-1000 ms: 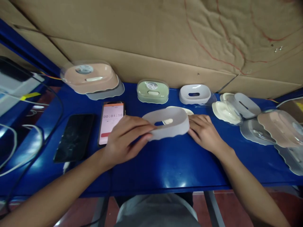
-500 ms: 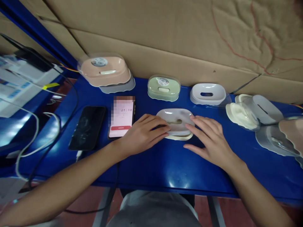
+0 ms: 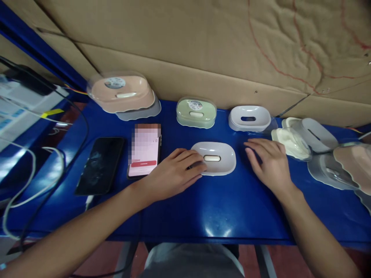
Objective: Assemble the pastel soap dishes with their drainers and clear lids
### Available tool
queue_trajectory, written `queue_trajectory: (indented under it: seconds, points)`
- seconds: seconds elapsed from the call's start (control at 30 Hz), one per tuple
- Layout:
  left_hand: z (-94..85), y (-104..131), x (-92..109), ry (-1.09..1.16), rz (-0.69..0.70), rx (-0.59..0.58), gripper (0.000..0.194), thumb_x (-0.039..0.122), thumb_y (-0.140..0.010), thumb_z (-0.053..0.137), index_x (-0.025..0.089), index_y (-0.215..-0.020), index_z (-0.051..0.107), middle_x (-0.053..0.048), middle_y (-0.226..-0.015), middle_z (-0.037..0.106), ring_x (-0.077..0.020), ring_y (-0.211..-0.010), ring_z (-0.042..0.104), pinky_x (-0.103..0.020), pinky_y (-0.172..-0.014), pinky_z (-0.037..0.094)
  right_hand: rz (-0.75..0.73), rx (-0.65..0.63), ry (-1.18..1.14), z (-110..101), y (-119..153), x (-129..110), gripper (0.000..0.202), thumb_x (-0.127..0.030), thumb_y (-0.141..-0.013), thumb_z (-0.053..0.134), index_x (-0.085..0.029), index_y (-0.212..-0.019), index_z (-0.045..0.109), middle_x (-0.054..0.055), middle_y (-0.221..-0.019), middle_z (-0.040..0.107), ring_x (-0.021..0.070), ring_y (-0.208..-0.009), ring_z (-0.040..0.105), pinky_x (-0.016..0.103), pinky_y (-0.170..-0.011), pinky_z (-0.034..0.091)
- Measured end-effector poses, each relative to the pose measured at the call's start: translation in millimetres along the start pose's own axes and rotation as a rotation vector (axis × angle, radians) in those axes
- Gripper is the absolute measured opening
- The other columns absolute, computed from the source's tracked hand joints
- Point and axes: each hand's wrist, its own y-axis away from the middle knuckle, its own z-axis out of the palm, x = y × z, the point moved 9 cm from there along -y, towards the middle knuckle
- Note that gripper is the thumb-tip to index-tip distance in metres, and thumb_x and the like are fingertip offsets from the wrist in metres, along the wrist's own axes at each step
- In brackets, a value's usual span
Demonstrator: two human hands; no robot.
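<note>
An oval pale-grey soap dish (image 3: 227, 160) rests on the blue table in front of me, a cream piece (image 3: 211, 158) showing in its central slot. At its left end is my left hand (image 3: 181, 170), closed with the fingertips over the rim; the thumb is hidden. My right hand (image 3: 269, 164) is off the dish, to its right, holding nothing, with thumb and fingers apart. Close behind stand a green soap dish (image 3: 207, 114) under a clear cover and another grey soap dish (image 3: 262, 121) with an open slot.
Peach and grey soap dishes (image 3: 136, 96) are stacked at the back left. Cream dish parts (image 3: 290, 143), a grey dish (image 3: 317, 135) and clear covers lie on the right. Two phones, one lit (image 3: 145, 150) and one dark (image 3: 101, 164), sit left among cables. Cardboard (image 3: 174, 65) lines the back.
The grey dish now sits level, with the cream piece showing in its slot. My right hand has let go of its right end and moved right; my left hand stays at the left end.
</note>
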Motion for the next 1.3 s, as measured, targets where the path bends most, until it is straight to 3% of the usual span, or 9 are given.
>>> queue_trajectory:
  seconds: [0.13, 0.23, 0.4, 0.6, 0.77, 0.9, 1.0, 1.13, 1.3]
  points:
    - [0.1, -1, 1, -0.002, 0.006, -0.023, 0.016, 0.02, -0.109, 0.06, 0.018, -0.122, 0.069, -0.008, -0.125, 0.074, -0.0271, -0.119, 0.068, -0.043, -0.102, 0.055, 0.149, -0.066, 0.177, 19, -1, 26, 0.04, -0.038, -0.11, 0.054, -0.011, -0.136, 0.069, 0.017, -0.134, 0.075, 0.0366, -0.124, 0.071, 0.053, -0.105, 0.052]
    - [0.2, -1, 2, -0.012, 0.007, -0.034, 0.016, 0.02, -0.109, 0.059, 0.018, -0.122, 0.069, -0.008, -0.125, 0.074, -0.0271, -0.119, 0.068, -0.043, -0.101, 0.056, 0.168, -0.113, 0.187, 32, -3, 26, 0.053, -0.043, -0.111, 0.049, -0.009, -0.15, 0.059, 0.022, -0.148, 0.066, 0.0395, -0.132, 0.066, 0.057, -0.107, 0.054]
    - [0.4, -1, 5, -0.034, 0.032, -0.038, 0.016, 0.019, -0.108, 0.059, 0.017, -0.121, 0.068, -0.009, -0.123, 0.074, -0.0267, -0.116, 0.069, -0.043, -0.1, 0.056, 0.216, -0.088, 0.091, 35, -3, 25, 0.064, -0.045, -0.111, 0.047, -0.012, -0.165, 0.042, 0.025, -0.158, 0.055, 0.0412, -0.15, 0.051, 0.062, -0.12, 0.047]
    - [-0.1, -1, 6, -0.043, 0.045, -0.038, 0.016, 0.02, -0.109, 0.058, 0.017, -0.122, 0.067, -0.009, -0.122, 0.074, -0.0268, -0.116, 0.069, -0.044, -0.099, 0.056, 0.204, -0.069, 0.058, 39, -1, 31, 0.066, -0.047, -0.112, 0.043, -0.018, -0.17, 0.031, 0.024, -0.178, 0.023, 0.0422, -0.165, 0.026, 0.068, -0.127, 0.034]
    - [0.9, 0, 5, -0.039, 0.04, -0.038, 0.016, 0.021, -0.109, 0.058, 0.018, -0.123, 0.066, -0.008, -0.123, 0.074, -0.0263, -0.117, 0.069, -0.043, -0.101, 0.055, 0.284, -0.096, 0.02, 50, 1, 49, 0.069, -0.057, -0.11, 0.043, -0.019, -0.167, 0.038, 0.023, -0.17, 0.042, 0.0429, -0.159, 0.038, 0.07, -0.125, 0.036]
    - [0.7, 1, 4, -0.025, 0.042, -0.029, 0.017, 0.02, -0.108, 0.059, 0.017, -0.124, 0.066, -0.008, -0.123, 0.074, -0.0257, -0.117, 0.068, -0.042, -0.101, 0.054, 0.166, -0.082, -0.087, 35, -3, 31, 0.055, -0.048, -0.11, 0.049, -0.026, -0.161, 0.049, 0.016, -0.151, 0.064, 0.0353, -0.141, 0.059, 0.06, -0.12, 0.044]
    - [0.7, 2, 4, -0.015, 0.06, -0.047, 0.018, 0.021, -0.108, 0.058, 0.018, -0.124, 0.067, -0.008, -0.122, 0.074, -0.025, -0.117, 0.068, -0.042, -0.101, 0.052, 0.03, -0.167, -0.172, 30, -1, 14, 0.057, -0.045, -0.109, 0.054, -0.033, -0.164, 0.045, 0.011, -0.158, 0.058, 0.0334, -0.145, 0.055, 0.057, -0.119, 0.044]
    - [-0.9, 4, 6, 0.02, 0.084, -0.069, 0.016, 0.024, -0.106, 0.06, 0.02, -0.118, 0.069, -0.007, -0.12, 0.074, -0.0249, -0.114, 0.069, -0.042, -0.098, 0.051, 0.014, -0.22, -0.143, 32, 5, 19, 0.067, -0.054, -0.106, 0.058, -0.034, -0.168, 0.039, 0.01, -0.172, 0.042, 0.0389, -0.16, 0.037, 0.065, -0.124, 0.037]
    - [-2.9, 4, 8, 0.081, 0.076, -0.063, 0.014, 0.026, -0.104, 0.063, 0.02, -0.114, 0.071, -0.007, -0.117, 0.074, -0.0241, -0.108, 0.07, -0.04, -0.096, 0.052, 0.011, -0.11, -0.117, 19, 1, 19, 0.054, -0.048, -0.106, 0.063, -0.031, -0.156, 0.057, 0.01, -0.149, 0.067, 0.0346, -0.136, 0.061, 0.058, -0.116, 0.049]
